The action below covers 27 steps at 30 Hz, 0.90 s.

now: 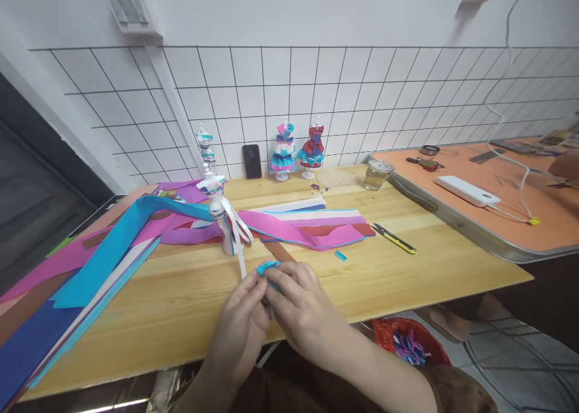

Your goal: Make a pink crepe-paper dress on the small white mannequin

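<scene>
My left hand (244, 316) and my right hand (303, 310) meet at the table's front edge, fingers closed in a pinch. Between their fingertips is a small bunched piece of bright blue material (268, 267); its lower part is hidden by the fingers. Just beyond stands a miniature dress form (221, 214) with a ruffled white, blue and purple top and a loose white ribbon (242, 232). Long pink (307, 229) and blue strips (106, 244) lie around it. To the right are a tiny blue scrap (341, 255) and yellow-and-black thread snips (394, 238).
Against the tiled wall stand two dressed miniature forms (283, 151) (312, 151), a phone (252, 161) and another small form (205, 145). A lidded glass jar (379, 175) is at the back right. An orange table (474, 166) bears a white power strip (468, 191). Below, a red-lined bin (384, 334) holds scraps.
</scene>
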Motion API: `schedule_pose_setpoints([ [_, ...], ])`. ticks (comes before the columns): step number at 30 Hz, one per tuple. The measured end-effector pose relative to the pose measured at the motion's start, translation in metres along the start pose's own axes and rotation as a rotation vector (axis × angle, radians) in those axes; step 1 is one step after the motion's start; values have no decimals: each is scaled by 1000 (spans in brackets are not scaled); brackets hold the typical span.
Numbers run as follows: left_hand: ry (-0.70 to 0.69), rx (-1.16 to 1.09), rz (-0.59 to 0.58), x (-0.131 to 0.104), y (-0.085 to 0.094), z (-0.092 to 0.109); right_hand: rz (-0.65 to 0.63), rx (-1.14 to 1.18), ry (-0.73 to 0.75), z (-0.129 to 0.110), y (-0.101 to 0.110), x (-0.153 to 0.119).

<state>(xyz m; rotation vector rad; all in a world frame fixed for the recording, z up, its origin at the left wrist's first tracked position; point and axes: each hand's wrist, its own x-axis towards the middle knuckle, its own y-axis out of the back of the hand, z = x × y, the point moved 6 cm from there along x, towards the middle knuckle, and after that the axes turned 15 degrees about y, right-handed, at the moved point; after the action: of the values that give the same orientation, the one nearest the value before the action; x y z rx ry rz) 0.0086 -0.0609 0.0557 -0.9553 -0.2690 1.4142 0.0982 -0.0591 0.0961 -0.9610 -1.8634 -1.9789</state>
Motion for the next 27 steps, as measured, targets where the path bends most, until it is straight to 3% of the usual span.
schedule_pose_setpoints([
  [4, -34, -71, 199, 4, 26, 8, -135, 70, 120, -9, -5, 4],
  [7, -15, -64, 253, 4, 28, 7, -24, 108, 147, -8, 7, 4],
  [10, 38, -10, 178, 4, 12, -1, 70, 71, 99, 0, 13, -3],
  [15, 187, 34, -16, 3, -14, -24, -10, 74, 82, 12, 8, -29],
  [19, 339, -19, -101, 5, -22, -42, 67, 89, 38, 19, 25, -62],
  [22, 292, -77, -92, 9, -21, -40, 86, -19, -121, 30, 40, -101],
  [24, 198, -59, -88, 11, -17, -32, 39, -98, -374, 45, 47, -139],
  [27, 78, 44, -68, 12, -6, -13, -223, 33, -750, 69, 41, -206],
])
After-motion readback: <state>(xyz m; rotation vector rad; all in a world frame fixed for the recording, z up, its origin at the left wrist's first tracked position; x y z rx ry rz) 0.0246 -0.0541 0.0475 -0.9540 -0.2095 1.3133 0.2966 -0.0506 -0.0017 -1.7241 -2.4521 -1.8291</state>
